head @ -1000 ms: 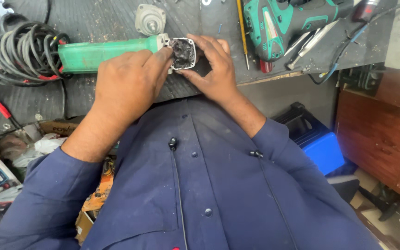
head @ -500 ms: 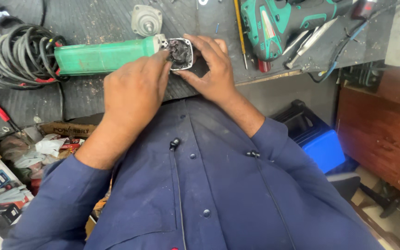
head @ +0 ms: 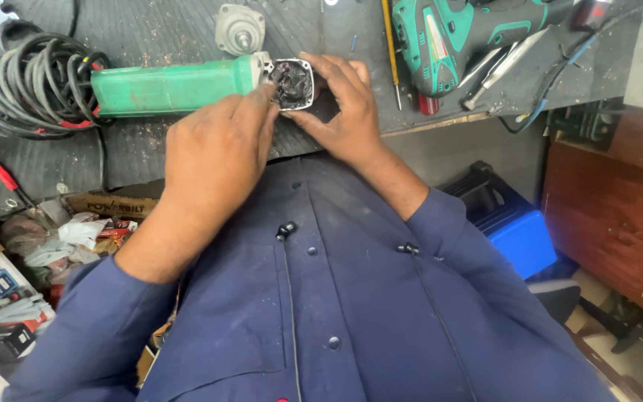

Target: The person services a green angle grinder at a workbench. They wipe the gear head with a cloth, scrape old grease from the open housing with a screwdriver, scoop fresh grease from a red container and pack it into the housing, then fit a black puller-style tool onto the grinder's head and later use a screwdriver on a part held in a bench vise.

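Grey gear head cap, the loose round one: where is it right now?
Head view: the grey gear head cap lies on the dark bench mat at top centre, just above the green grinder body, apart from both hands.

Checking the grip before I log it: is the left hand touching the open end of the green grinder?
Touching. The head view shows the left hand with a fingertip pressed on the metal rim at the green grinder's open end.
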### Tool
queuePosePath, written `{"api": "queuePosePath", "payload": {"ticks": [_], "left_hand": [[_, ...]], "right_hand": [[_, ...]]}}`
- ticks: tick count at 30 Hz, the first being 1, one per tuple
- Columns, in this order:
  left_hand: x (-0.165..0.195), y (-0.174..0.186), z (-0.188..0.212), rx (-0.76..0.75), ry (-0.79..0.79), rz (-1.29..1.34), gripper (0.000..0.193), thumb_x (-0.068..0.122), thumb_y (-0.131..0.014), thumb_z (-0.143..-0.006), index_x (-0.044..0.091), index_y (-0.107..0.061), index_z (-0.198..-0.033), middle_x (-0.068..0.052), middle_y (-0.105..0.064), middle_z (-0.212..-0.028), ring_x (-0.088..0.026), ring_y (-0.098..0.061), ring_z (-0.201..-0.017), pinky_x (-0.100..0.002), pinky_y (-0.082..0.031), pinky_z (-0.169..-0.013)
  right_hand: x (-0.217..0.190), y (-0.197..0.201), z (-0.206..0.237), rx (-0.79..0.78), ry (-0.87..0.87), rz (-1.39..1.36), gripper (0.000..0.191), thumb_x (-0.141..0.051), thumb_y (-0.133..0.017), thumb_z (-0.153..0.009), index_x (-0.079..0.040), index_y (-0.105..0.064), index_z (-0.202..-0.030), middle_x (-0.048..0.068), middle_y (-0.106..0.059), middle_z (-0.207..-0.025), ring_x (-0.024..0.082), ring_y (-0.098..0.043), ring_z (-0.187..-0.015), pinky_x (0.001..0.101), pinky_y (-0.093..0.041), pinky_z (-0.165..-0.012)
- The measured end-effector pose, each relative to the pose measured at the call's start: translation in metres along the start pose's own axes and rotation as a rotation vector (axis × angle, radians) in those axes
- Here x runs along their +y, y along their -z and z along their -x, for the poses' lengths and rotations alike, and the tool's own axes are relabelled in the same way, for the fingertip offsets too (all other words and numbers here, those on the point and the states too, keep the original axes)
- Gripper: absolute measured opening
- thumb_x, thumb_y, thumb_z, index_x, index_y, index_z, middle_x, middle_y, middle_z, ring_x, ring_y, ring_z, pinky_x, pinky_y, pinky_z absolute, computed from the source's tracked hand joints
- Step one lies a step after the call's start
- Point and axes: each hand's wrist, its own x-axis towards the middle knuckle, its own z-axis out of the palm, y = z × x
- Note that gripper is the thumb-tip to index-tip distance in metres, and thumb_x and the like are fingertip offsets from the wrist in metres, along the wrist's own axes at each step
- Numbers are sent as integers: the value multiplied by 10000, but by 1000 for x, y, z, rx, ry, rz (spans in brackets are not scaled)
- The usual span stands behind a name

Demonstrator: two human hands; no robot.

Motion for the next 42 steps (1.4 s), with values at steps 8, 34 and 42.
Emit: {"api": "queuePosePath", "payload": {"ticks": [8, 34, 42], "left_hand": [[10, -35, -3, 125, 64, 278, 223, 185, -678, -1066, 64, -656, -1251, -118, -715, -1021, -315, -707, -855, -419, -564, -738], [17, -15, -7, -23, 150, -37, 218, 253, -640, -1043, 86, -697, -1170, -111, -701, -791, -307, -695, -641, -434, -551, -557], [9, -30, 5, 80, 80, 221, 266, 186, -674, -1032, 17, -676, -1237, -158, -728, -941, -345, -706, -778, -441, -554, -673]], "right_hand": [[0, 0, -1, 4, -17, 7, 728, -150, -934, -779, -97, -592, -1419, 100, -648, -1312, 288, -589, -1141, 373, -494, -1022], [-8, 4, 2, -3, 16, 32, 730, -187, -944, -786, -93, -574, -1408, 100, -653, -1316, 308, -597, -1181, 395, -451, -1047], [-5, 3, -1, -8, -5, 0, 720, -182, -945, -785, -80, -589, -1402, 99, -652, -1299, 293, -590, -1133, 382, -471, -1017]]}}
